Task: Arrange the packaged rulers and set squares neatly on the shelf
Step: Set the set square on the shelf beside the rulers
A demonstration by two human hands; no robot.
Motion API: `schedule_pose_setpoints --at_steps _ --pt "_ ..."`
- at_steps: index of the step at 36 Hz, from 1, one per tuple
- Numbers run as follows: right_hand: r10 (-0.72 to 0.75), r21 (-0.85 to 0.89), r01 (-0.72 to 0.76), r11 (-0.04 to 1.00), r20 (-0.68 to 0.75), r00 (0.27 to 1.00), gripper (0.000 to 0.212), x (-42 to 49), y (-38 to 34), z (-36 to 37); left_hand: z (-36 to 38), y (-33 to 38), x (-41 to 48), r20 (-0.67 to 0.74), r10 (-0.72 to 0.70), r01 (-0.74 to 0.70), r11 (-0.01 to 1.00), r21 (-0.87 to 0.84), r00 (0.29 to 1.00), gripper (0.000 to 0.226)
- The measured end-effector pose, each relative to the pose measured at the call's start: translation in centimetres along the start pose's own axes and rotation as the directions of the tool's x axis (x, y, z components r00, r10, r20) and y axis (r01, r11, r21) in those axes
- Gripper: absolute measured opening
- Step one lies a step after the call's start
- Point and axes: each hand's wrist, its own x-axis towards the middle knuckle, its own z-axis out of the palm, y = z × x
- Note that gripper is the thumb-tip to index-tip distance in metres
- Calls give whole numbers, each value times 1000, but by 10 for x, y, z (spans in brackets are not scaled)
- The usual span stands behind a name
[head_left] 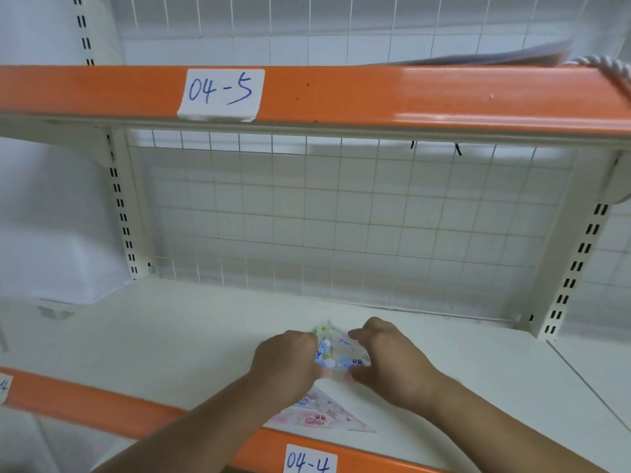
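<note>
A clear packaged set square with blue and green print [336, 349] lies on the white shelf [170, 336], between both hands. My left hand [286, 361] grips its left edge with curled fingers. My right hand [389, 360] pinches its right side between thumb and fingers. A second packaged set square with pink print [321, 416] lies flat nearer the front edge, partly hidden under my left forearm.
The shelf's orange front rail carries a label "04-4" [309, 460]. The upper shelf's orange rail has a label "04-5" [221, 93]. A white wire grid [341, 216] backs the shelf. Slotted uprights [123, 206] stand at both sides.
</note>
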Motion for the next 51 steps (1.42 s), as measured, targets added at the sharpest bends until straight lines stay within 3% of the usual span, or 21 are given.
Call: schedule_pose_setpoints --at_steps 8,13,31,43,51 --pt "32 -191 -37 981 -26 999 34 -7 0 3 -1 -2 -1 60 29 -31 999 34 998 50" --pt "73 -256 -81 963 -40 997 36 -17 8 4 3 -5 -3 59 31 -37 995 96 998 34" --pt "226 -338 -236 911 -70 972 32 -70 21 1 14 37 -6 49 266 -268 963 28 963 29" --pt "350 -342 -369 864 -118 929 34 -129 56 -18 20 99 -11 90 387 -393 918 55 918 28" --pt "438 -329 -466 821 -160 884 33 -197 105 -45 22 183 -19 86 487 -490 871 20 869 23"
